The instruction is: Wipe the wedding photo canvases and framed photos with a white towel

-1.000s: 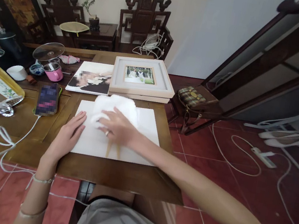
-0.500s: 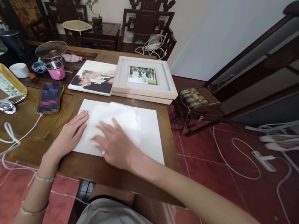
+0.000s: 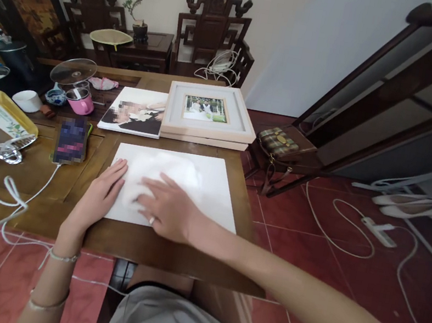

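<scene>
A flat white board [image 3: 216,192] lies on the wooden table in front of me. Spread over its left and middle part is a soft white cloth [image 3: 169,164], blurred at its edges. My right hand [image 3: 168,206] presses flat on the cloth with the fingers spread; a ring shows on one finger. At the board's left edge rests my left hand [image 3: 105,186], fingers stretched out and holding nothing. Bracelets circle the left wrist.
Behind the board lie a photo print [image 3: 135,111] and stacked picture frames [image 3: 211,116]. To the left are a phone [image 3: 72,142] on a white cable, a hair claw clip [image 3: 7,147], an oil bottle [image 3: 3,110] and a pink mug [image 3: 80,100]. The table's right edge drops to red tiles.
The white cloth under my right hand has shifted slightly and looks flatter at its far edge. My left hand stays in place.
</scene>
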`<act>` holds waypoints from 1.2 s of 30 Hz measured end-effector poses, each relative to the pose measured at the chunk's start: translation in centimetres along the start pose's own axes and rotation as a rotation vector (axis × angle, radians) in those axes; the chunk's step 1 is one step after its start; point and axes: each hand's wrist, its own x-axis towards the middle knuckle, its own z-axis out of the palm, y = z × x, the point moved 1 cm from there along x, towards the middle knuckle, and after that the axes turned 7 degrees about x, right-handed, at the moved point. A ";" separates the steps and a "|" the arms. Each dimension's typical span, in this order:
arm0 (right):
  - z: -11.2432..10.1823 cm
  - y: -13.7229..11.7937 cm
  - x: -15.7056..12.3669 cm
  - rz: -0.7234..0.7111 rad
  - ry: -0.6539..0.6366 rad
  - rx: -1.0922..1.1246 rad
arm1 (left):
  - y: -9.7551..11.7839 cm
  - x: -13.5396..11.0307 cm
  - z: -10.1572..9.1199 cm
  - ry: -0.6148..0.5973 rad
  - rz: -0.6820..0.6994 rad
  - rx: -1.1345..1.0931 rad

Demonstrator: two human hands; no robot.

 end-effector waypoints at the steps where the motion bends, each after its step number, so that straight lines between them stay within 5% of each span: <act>1: -0.1 1.1 0.9 0.042 0.017 -0.002 | 0.0 0.0 0.0 0.005 0.000 0.000; 5: -0.8 4.1 4.0 0.176 0.055 -0.013 | 0.3 0.0 -0.2 0.034 -0.038 -0.010; 9: -0.8 4.1 5.2 0.193 0.057 -0.056 | 0.6 0.0 -0.5 0.076 -0.041 -0.057; 18: 0.3 -2.3 1.9 -0.286 -0.109 -0.046 | 0.8 -0.1 -1.2 0.182 -0.069 -0.188; 23: -0.4 -4.8 -1.1 -0.408 -0.165 -0.006 | 1.1 0.0 -1.1 0.143 -0.071 -0.187; 30: -2.4 -2.3 -1.9 -0.176 -0.166 0.140 | 1.1 0.0 -0.6 0.053 -0.064 -0.048; 36: -3.1 2.4 1.8 0.207 0.013 0.275 | 0.7 0.2 -0.2 0.070 -0.028 -0.008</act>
